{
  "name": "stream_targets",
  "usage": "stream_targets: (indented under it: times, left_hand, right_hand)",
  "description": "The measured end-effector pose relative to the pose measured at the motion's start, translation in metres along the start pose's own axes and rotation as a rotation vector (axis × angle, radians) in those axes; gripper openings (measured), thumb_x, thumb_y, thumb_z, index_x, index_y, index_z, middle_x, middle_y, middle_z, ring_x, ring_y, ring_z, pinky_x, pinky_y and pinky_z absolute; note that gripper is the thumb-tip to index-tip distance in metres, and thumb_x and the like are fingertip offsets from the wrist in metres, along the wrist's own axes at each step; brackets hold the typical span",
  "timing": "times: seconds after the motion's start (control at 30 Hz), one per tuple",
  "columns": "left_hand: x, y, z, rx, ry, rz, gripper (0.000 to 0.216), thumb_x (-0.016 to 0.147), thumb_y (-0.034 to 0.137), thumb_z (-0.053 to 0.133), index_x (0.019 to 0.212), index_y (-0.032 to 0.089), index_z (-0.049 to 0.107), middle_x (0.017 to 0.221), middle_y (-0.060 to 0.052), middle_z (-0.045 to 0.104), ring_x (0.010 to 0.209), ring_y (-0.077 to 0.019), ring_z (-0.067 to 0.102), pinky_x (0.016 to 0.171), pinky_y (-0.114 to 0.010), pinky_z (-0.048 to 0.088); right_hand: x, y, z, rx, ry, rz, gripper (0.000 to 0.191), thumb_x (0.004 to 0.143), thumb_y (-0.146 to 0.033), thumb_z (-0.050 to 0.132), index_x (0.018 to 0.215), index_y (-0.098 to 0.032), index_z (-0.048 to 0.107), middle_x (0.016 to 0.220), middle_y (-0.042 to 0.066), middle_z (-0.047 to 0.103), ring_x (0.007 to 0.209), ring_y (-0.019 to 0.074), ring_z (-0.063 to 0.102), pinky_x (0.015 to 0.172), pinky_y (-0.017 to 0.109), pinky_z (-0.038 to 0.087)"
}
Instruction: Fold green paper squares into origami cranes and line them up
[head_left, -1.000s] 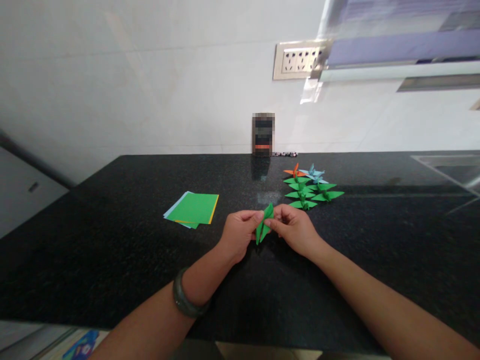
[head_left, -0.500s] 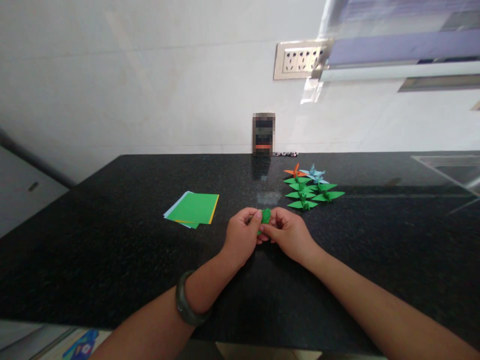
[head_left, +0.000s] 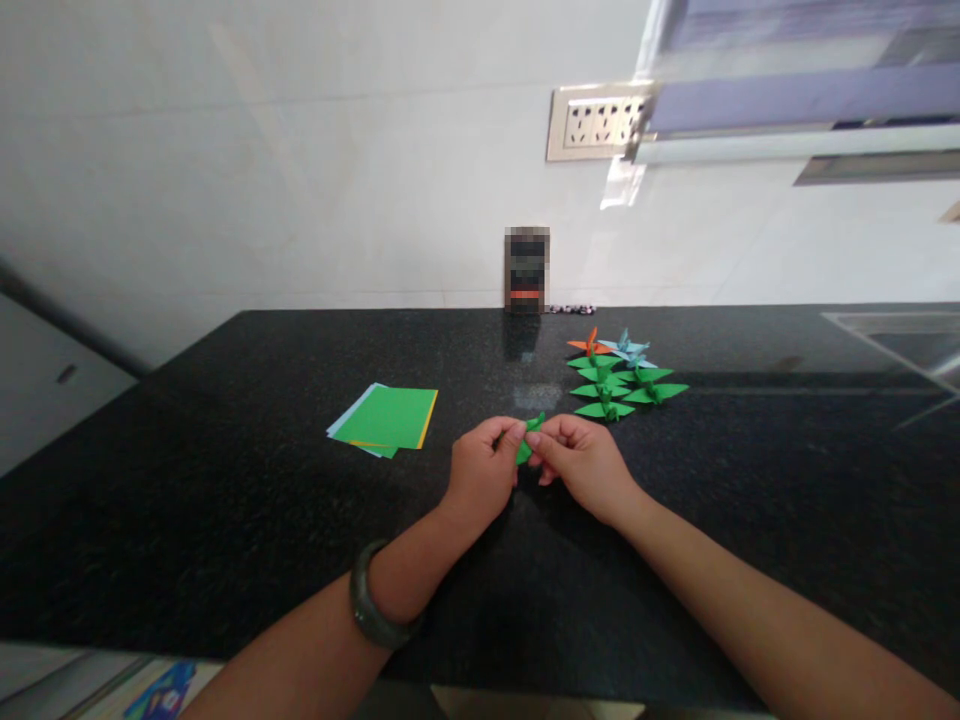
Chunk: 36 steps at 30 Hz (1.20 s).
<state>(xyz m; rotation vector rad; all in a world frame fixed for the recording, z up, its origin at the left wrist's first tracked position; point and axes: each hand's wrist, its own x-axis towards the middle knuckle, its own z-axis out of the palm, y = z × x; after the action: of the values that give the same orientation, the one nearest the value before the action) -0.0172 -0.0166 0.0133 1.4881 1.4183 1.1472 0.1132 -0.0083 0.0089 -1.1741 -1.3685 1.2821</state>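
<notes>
Both my hands meet over the middle of a black stone counter [head_left: 225, 500]. My left hand [head_left: 484, 470] and my right hand [head_left: 585, 462] each pinch a small folded green paper piece [head_left: 529, 438] between thumb and fingers. Most of the piece is hidden between the fingers; only a small green tip shows. A dark bangle [head_left: 367, 605] sits on my left wrist. Just beyond my right hand lies a cluster of finished paper cranes [head_left: 619, 378], mostly green, with one orange and one light blue at the back.
A stack of flat paper sheets [head_left: 386, 417], green on top, lies left of my hands. A small blurred box [head_left: 526, 268] stands against the white wall. A socket plate [head_left: 596, 120] is on the wall. A sink edge [head_left: 900, 335] shows at far right.
The green piece stood out long and pointed between my hands a second ago. It has since been drawn in between my fingers, and both hands have closed together around it.
</notes>
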Motion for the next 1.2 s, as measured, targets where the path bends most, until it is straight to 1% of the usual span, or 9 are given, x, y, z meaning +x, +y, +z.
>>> stream_targets:
  times: [0.33, 0.4, 0.5, 0.6, 0.73, 0.83, 0.97, 1.1, 1.2]
  left_hand:
    - [-0.002, -0.004, -0.001, 0.011, -0.051, 0.047, 0.028, 0.081, 0.04, 0.047, 0.082, 0.017, 0.063, 0.044, 0.005, 0.048, 0.038, -0.0091, 0.046, 0.042, -0.02, 0.035]
    - [-0.002, -0.004, -0.001, 0.031, -0.051, 0.066, 0.025, 0.081, 0.038, 0.049, 0.081, 0.017, 0.064, 0.047, 0.004, 0.051, 0.041, -0.0094, 0.047, 0.046, -0.02, 0.036]
    - [-0.001, -0.005, -0.001, 0.058, -0.013, 0.097, 0.019, 0.08, 0.032, 0.051, 0.08, 0.018, 0.065, 0.057, 0.001, 0.06, 0.053, -0.0116, 0.053, 0.053, -0.021, 0.04]
    - [0.001, -0.005, -0.002, 0.098, 0.02, 0.13, 0.017, 0.079, 0.027, 0.052, 0.079, 0.018, 0.066, 0.069, -0.001, 0.065, 0.063, -0.0134, 0.057, 0.06, -0.022, 0.041]
    - [0.001, -0.005, -0.002, 0.191, -0.007, 0.163, 0.017, 0.08, 0.025, 0.051, 0.079, 0.018, 0.066, 0.071, -0.001, 0.066, 0.066, -0.0135, 0.057, 0.062, -0.022, 0.041]
    - [0.002, -0.006, -0.002, 0.247, -0.025, 0.176, 0.018, 0.08, 0.025, 0.05, 0.08, 0.017, 0.066, 0.073, -0.001, 0.067, 0.067, -0.0135, 0.057, 0.062, -0.023, 0.041]
    - [0.003, -0.004, -0.003, 0.271, -0.025, 0.178, 0.018, 0.081, 0.024, 0.049, 0.079, 0.017, 0.066, 0.072, 0.0, 0.066, 0.067, -0.0132, 0.058, 0.062, -0.023, 0.041]
    - [0.003, -0.003, -0.004, 0.286, -0.015, 0.172, 0.018, 0.081, 0.024, 0.049, 0.078, 0.017, 0.066, 0.07, 0.0, 0.066, 0.065, -0.0126, 0.057, 0.061, -0.023, 0.041]
    - [0.004, -0.003, -0.004, 0.298, -0.01, 0.172, 0.018, 0.081, 0.025, 0.05, 0.077, 0.017, 0.065, 0.068, 0.001, 0.065, 0.063, -0.0123, 0.056, 0.061, -0.022, 0.04]
  right_hand:
    - [0.0, 0.001, -0.001, -0.003, 0.049, -0.021, 0.029, 0.068, -0.04, 0.065, 0.059, -0.016, 0.053, 0.05, -0.002, 0.058, 0.037, 0.0072, 0.049, 0.038, 0.02, 0.04]
    - [-0.001, 0.0, 0.0, -0.005, 0.064, -0.027, 0.028, 0.068, -0.038, 0.065, 0.058, -0.015, 0.053, 0.049, -0.002, 0.057, 0.037, 0.007, 0.049, 0.039, 0.019, 0.04]
    - [-0.001, 0.001, 0.0, 0.01, 0.061, -0.03, 0.026, 0.07, -0.037, 0.064, 0.059, -0.015, 0.054, 0.05, -0.002, 0.057, 0.038, 0.0067, 0.049, 0.039, 0.019, 0.04]
    - [0.0, 0.002, 0.0, 0.046, 0.039, -0.03, 0.023, 0.071, -0.035, 0.062, 0.063, -0.015, 0.054, 0.053, -0.002, 0.057, 0.039, 0.0066, 0.049, 0.04, 0.019, 0.041]
    - [0.002, 0.003, -0.002, 0.064, 0.054, -0.04, 0.021, 0.067, -0.032, 0.063, 0.078, -0.015, 0.057, 0.054, -0.004, 0.056, 0.039, 0.0069, 0.047, 0.039, 0.02, 0.043]
    - [0.003, 0.005, -0.004, -0.008, 0.07, -0.059, 0.018, 0.068, -0.031, 0.061, 0.077, -0.015, 0.058, 0.054, -0.004, 0.055, 0.041, 0.0073, 0.047, 0.04, 0.021, 0.043]
    - [0.002, 0.006, -0.007, -0.148, 0.071, -0.137, 0.018, 0.076, -0.031, 0.055, 0.077, -0.015, 0.059, 0.058, -0.002, 0.056, 0.045, 0.0079, 0.048, 0.042, 0.02, 0.041]
    - [0.001, 0.002, -0.01, -0.278, 0.075, -0.204, 0.027, 0.083, -0.033, 0.047, 0.067, -0.015, 0.057, 0.054, -0.002, 0.054, 0.045, 0.0077, 0.048, 0.046, 0.021, 0.039]
    - [0.002, 0.002, -0.012, -0.314, 0.065, -0.202, 0.034, 0.086, -0.036, 0.043, 0.061, -0.015, 0.055, 0.047, -0.002, 0.05, 0.044, 0.0082, 0.048, 0.048, 0.021, 0.038]
